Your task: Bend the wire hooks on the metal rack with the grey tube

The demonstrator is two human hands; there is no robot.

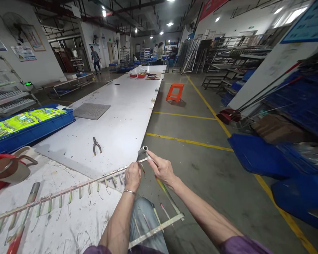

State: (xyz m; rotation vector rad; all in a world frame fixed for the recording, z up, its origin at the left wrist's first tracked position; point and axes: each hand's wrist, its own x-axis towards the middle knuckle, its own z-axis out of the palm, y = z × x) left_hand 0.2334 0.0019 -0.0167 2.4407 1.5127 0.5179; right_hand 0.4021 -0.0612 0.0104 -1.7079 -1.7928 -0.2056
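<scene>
Left hand grips strip | right hand grips tube at strip's end | likely steadying strip; next needs firm hold

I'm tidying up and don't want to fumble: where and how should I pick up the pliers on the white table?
Probably best by both handles, reaching down from the near side. The pliers lie flat on the white table, nose pointing away and handles spread toward the camera.
</scene>
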